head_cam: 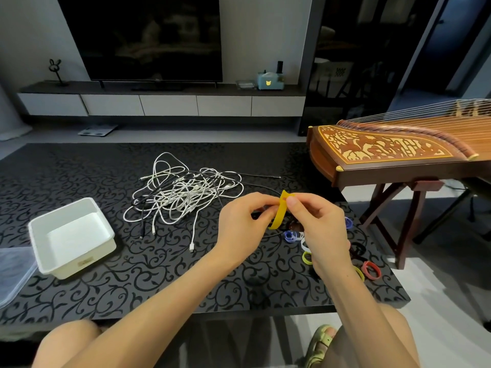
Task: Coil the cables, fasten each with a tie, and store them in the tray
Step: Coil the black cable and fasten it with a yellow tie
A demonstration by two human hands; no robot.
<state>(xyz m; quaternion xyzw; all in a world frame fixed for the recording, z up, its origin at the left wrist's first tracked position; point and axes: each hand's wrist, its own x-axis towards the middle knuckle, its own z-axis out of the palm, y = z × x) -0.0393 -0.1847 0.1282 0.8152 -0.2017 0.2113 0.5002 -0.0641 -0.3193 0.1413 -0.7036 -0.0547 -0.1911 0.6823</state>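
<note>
Yellow tie (279, 216), a flat strap curved into a partial loop, pinched near its slotted upper end between thumb and forefinger of the right hand (318, 227) and gripped on its other side by the curled fingertips of the left hand (244, 224); both hands raised just above the tabletop (159, 274), black with a scrolling vine pattern. Dark cable (257, 215) visible between and below the hands, largely hidden; hold on it not discernible. Spare ties scattered beneath and beside the right wrist: blue tie (291, 236), yellow-green tie (307, 257), black tie (357, 252) and red tie (372, 270), the last close to the right edge of the tabletop. Loose tangle of cables (183, 197), mostly white with a few black strands, uncoiled, at the tabletop centre, left of the hands. White rectangular tray (79, 264) further left, well apart from the tangle, holding no cable. Clear plastic lid (13, 272) at the left border, just beside the tray. Wooden zither (393, 147) on a stand at right, beyond the tabletop. Dark television (143, 35) above a low console (164, 104) along the far wall.
</note>
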